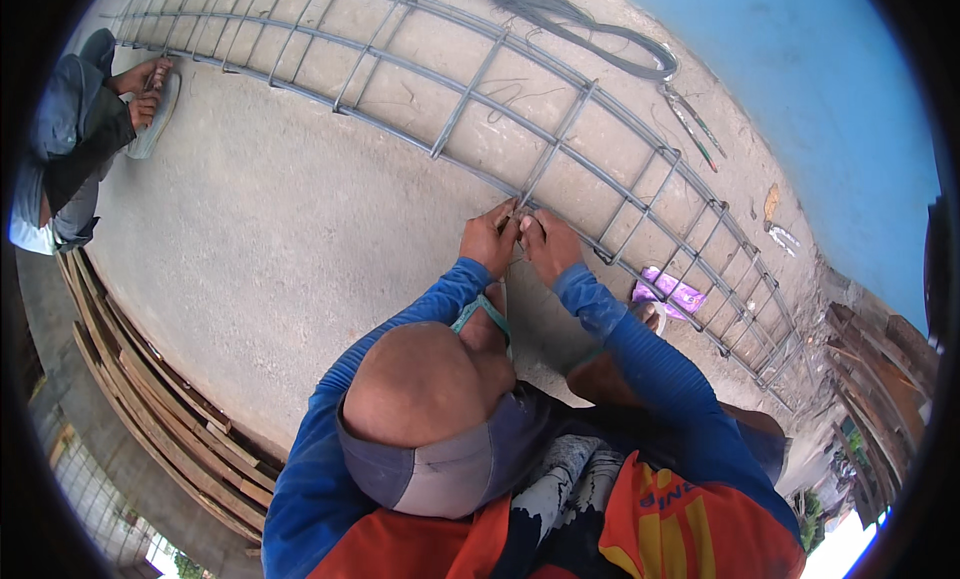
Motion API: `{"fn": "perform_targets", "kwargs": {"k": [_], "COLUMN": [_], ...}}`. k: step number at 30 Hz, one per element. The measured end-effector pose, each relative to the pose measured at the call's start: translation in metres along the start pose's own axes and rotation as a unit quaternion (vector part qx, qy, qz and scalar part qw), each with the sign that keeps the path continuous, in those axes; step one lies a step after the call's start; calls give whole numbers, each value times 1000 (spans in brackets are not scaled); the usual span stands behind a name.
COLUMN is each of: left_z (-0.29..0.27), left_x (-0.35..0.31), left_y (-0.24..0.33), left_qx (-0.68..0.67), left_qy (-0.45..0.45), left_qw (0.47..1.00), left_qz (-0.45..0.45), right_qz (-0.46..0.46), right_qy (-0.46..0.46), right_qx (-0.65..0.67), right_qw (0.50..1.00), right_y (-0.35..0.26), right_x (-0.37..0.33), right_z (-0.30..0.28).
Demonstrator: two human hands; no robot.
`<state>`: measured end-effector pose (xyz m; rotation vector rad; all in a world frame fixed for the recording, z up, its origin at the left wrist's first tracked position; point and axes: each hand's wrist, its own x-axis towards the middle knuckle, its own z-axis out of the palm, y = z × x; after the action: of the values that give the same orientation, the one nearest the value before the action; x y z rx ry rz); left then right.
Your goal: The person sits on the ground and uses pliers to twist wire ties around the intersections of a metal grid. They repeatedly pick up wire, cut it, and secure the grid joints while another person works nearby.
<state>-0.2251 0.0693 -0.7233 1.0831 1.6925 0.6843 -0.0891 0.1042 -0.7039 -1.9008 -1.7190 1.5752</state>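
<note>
A long cage of grey steel rebar [560, 139] with square stirrups lies across the ground in front of me. Both my hands meet at a joint on its near edge, where a stirrup crosses a long bar. My left hand [488, 243] is closed, its thumb and fingers pinched together just below the bar. Close against it, my right hand [551, 249] pinches at the same joint. A thin strand of tie wire seems to run between the fingertips, which largely cover it. Further up the cage, loose loops of thin wire [503, 104] hang about the bars.
Another person's hands [147, 87] are at the cage's far left end. Pliers-like tool handles [692, 129] and a dark strap [620, 54] lie beyond the cage by a blue wall [830, 89]. A purple packet [672, 291] sits by its near edge. Wooden planks [165, 409] are stacked left.
</note>
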Motion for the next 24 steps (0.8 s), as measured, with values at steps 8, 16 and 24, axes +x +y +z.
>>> {"fn": "perform_targets", "kwargs": {"k": [8, 16, 24], "left_z": [-21, 1, -6], "left_x": [-30, -45, -45], "left_y": [-6, -10, -24], "left_qx": [36, 44, -70], "left_qy": [-82, -44, -31], "left_qw": [995, 998, 992], "left_qz": [-33, 31, 104], "right_qz": [-92, -5, -5], "right_qy": [135, -3, -18], "right_qx": [-60, -113, 31], "right_qw": [985, 994, 999], "right_y": [13, 1, 14], "right_x": [1, 16, 10], "right_z": [36, 22, 23]}}
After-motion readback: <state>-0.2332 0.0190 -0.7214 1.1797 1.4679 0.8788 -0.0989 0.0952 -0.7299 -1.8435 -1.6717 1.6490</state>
